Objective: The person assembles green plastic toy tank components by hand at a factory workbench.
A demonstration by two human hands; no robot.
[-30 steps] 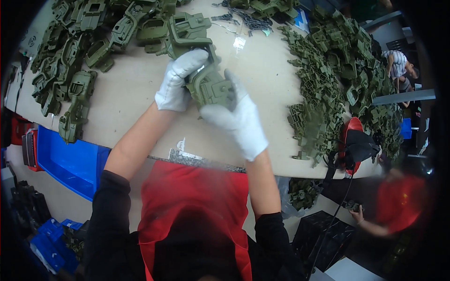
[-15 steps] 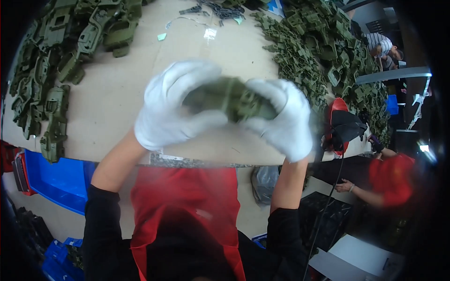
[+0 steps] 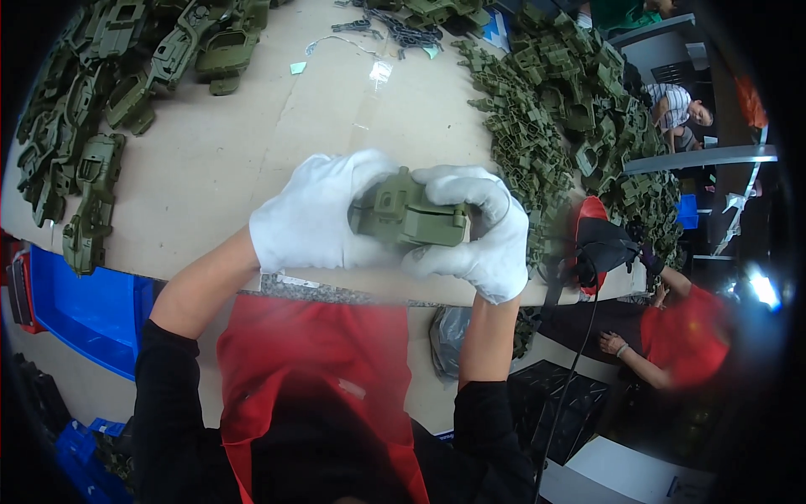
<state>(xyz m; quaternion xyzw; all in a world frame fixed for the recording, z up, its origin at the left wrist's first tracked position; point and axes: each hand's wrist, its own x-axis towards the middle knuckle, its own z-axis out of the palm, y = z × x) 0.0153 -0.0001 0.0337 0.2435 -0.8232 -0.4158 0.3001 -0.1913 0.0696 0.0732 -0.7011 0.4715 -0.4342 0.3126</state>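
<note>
Between my two white-gloved hands is an olive-green moulded plastic part (image 3: 407,214), held above the near side of the table (image 3: 252,109). My left hand (image 3: 315,214) is wrapped round its left end, with the fingertips partly hidden. On its right end, my right hand (image 3: 483,227) closes with fingers over the top and thumb below. A raised block and a seam show on the part's face. Farther right lies a heap of small green parts (image 3: 533,126), and at the far left are larger green mouldings (image 3: 92,193).
Small black parts (image 3: 403,32) lie at the table's far side. A red and black cap-like object (image 3: 592,235) with a cable sits at the right edge. Below the left edge stands a blue bin (image 3: 84,307). A co-worker in red (image 3: 684,340) is at the right.
The green part has turned to show its blocky face and come slightly nearer me. Both hands have moved a little closer together and no longer blur.
</note>
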